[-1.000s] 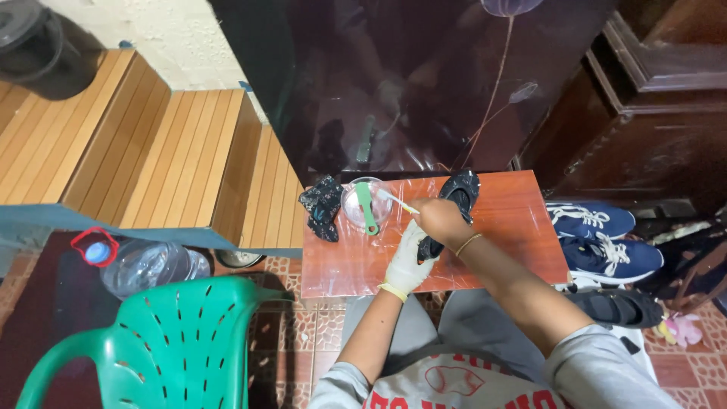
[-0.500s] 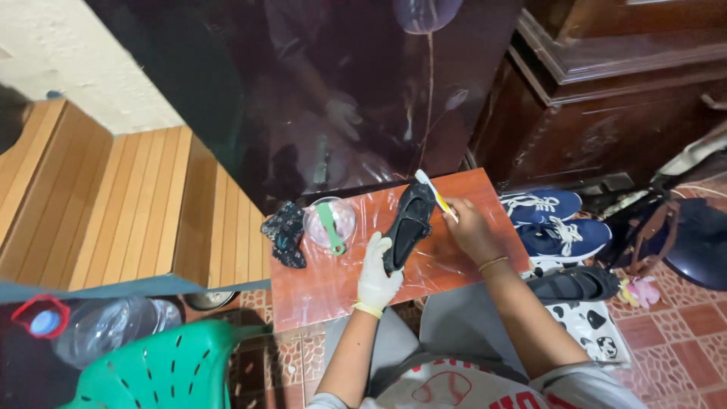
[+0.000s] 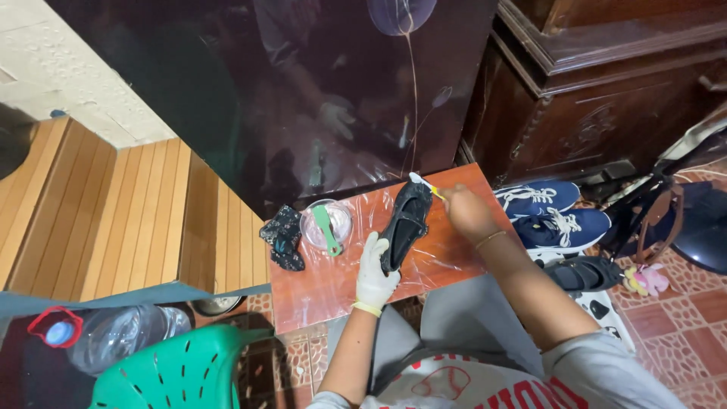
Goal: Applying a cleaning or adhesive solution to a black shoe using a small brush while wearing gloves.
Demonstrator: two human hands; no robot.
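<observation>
We look down on a dark glossy panel [image 3: 303,98] that stands behind everything and mirrors the scene, with a carved dark wooden cabinet [image 3: 598,98] to its right and a slatted wooden surface [image 3: 113,220] to its left. Below these sits the small reddish desk [image 3: 333,284], wrapped in clear plastic film. At the lower left we see a green plastic chair [image 3: 178,375] and, just beside it, a clear water bottle [image 3: 113,333] with a red ring at its cap. On the tiled floor to the right of the desk lie a pair of blue sneakers [image 3: 553,216] with white laces and a black sandal [image 3: 587,271] near them. On the desk, our left hand [image 3: 375,269], in a white glove, has its fingers wrapped around the heel end of a black shoe [image 3: 405,221], which lies lengthwise near the desk's middle with its toe pointing away from us. Our bare right hand [image 3: 466,212] has its fingers pinched on a small brush [image 3: 424,183], whose white head touches the toe of the shoe. Left of the shoe stands a clear bowl [image 3: 327,223] with a green tool [image 3: 327,231] lying across it, and beside that rests a dark patterned cloth [image 3: 282,236].
</observation>
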